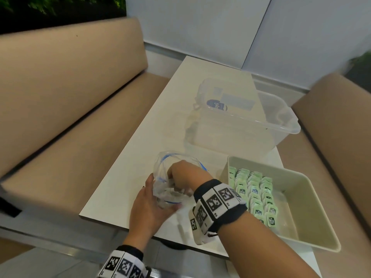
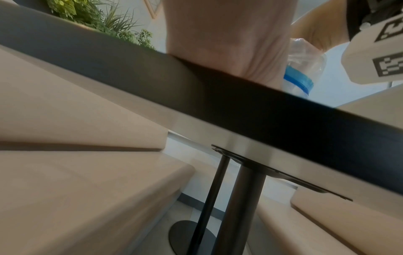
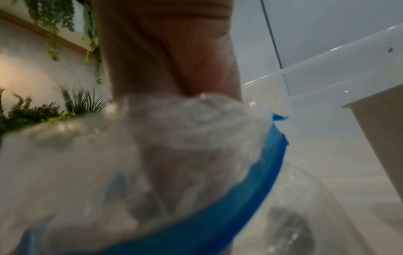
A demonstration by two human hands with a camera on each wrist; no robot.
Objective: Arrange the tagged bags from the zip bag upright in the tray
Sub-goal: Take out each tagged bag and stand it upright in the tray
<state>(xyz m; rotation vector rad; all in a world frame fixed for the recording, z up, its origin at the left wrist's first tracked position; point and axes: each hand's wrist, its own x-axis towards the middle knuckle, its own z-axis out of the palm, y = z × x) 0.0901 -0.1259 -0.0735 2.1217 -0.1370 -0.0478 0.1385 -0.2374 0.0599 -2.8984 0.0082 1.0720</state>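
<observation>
A clear zip bag [image 1: 170,177] with a blue zip strip lies crumpled on the white table, near its front edge. My left hand [image 1: 160,192] holds the bag from the near left, thumb over the plastic. My right hand [image 1: 178,183] reaches down into the bag's open mouth; its fingertips are hidden by the plastic. Both wrist views are blurred: the left shows the left hand [image 2: 226,38] and the zip bag [image 2: 305,69], the right shows the right hand [image 3: 165,51] sunk in the zip bag [image 3: 174,155]. To the right, the pale tray [image 1: 313,213] holds several rows of green tagged bags [image 1: 255,191] standing upright.
A large clear plastic bin [image 1: 241,121] stands behind the bag and tray. The tray's right half is bare. Beige benches [image 1: 70,117] flank the table on both sides. The table's front edge [image 1: 120,227] lies just under my left wrist.
</observation>
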